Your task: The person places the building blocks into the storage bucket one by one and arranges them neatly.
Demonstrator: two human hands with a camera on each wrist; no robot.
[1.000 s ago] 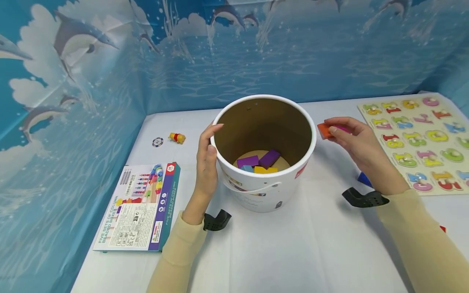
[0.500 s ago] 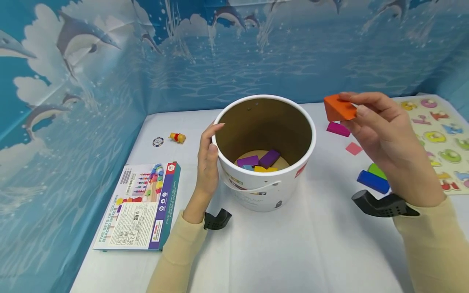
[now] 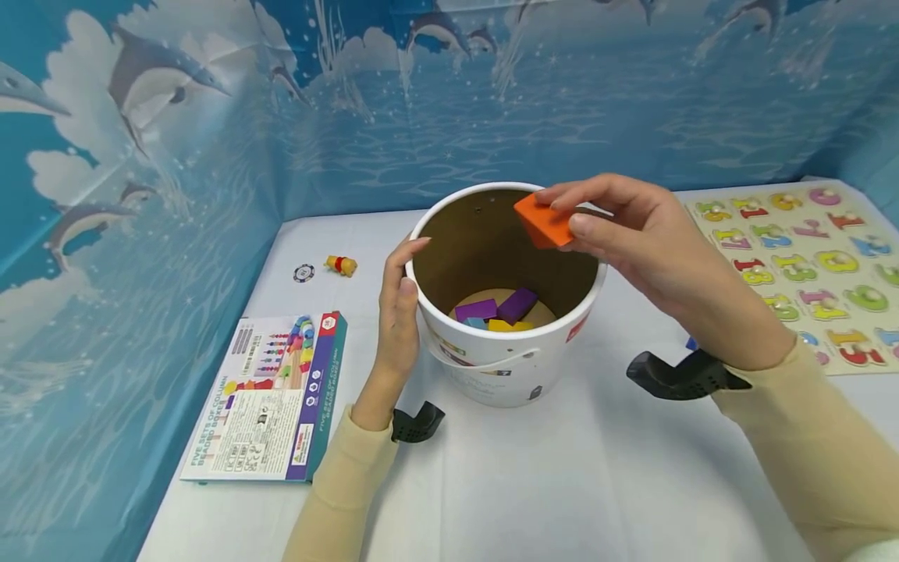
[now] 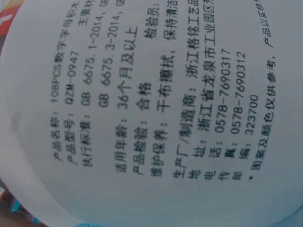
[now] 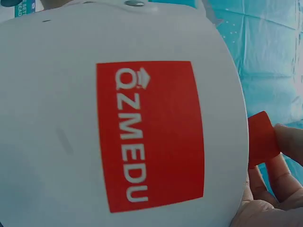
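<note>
Orange block (image 3: 546, 222) over the mouth of the white bucket (image 3: 492, 388)
The right hand (image 3: 632, 222) pinches the smooth, sharp-edged block; the left hand (image 3: 399, 320), fingers nearly straight, rests against the bucket's curved left wall. Flat-sided purple blocks (image 3: 475, 310) lie on the bucket's floor.

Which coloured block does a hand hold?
The angular orange block, pinched by the right hand; others, like the rectangular purple blocks, lie in the round white bucket.
</note>
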